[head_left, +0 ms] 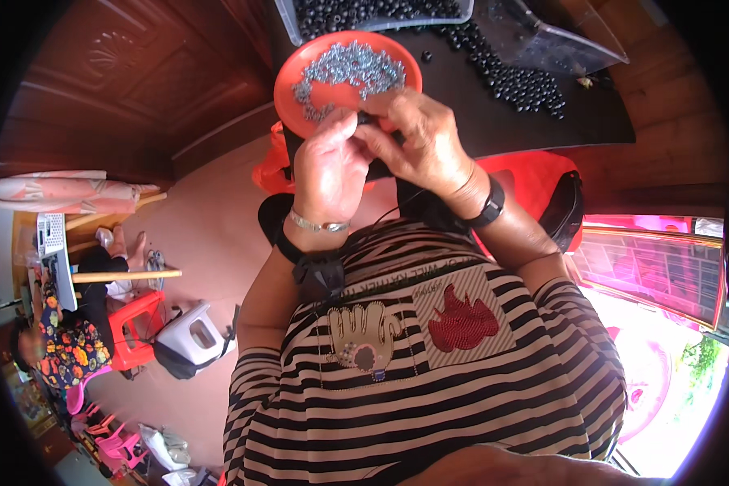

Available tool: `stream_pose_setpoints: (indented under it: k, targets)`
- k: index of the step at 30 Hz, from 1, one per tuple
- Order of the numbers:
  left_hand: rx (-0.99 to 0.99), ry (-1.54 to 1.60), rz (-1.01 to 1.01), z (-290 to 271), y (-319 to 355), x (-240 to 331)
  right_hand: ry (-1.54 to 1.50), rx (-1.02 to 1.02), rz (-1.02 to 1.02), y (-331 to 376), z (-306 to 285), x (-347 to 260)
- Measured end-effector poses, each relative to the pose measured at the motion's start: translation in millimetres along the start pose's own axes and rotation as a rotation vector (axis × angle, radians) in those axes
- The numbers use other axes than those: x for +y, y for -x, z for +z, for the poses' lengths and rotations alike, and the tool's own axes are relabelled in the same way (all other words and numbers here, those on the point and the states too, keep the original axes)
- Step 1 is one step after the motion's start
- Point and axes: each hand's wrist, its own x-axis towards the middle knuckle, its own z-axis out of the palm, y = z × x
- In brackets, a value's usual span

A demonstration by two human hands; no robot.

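Both of my hands meet over the near rim of a round orange-red plate point(287, 101). Small silver metal pieces point(352, 69), looking like screws, are heaped on it. My left hand point(330, 172) is half closed, palm up, its fingertips at a small black piece point(365, 119). From the other side my right hand point(421, 134) curls in, thumb beside that same piece and index finger over the plate's edge. Fingers hide most of the piece, and whether the right hand also holds a metal bit cannot be seen.
On the black table point(478, 121), round black bead-like pieces point(526, 85) spread at the right. More fill a clear plastic box point(292, 20) behind the plate; a clear lid or tray point(575, 49) leans nearby. A red stool point(130, 324) and a seated person point(65, 340) are at far left.
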Motion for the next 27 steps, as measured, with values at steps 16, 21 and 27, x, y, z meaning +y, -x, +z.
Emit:
stream_pose_setpoints:
  k: [16,21,27]
  targets:
    - [-0.009,-0.113,-0.004,2.4,5.2,11.9,0.281,0.022,-0.115,-35.1,-42.6,14.1]
    - [0.023,-0.081,0.023,-19.1,11.7,30.2,0.620,0.183,0.324,-101.7,-132.9,29.6]
    - [0.073,-0.052,0.029,-21.3,11.3,34.0,0.744,0.194,-0.111,-101.2,-128.8,50.2]
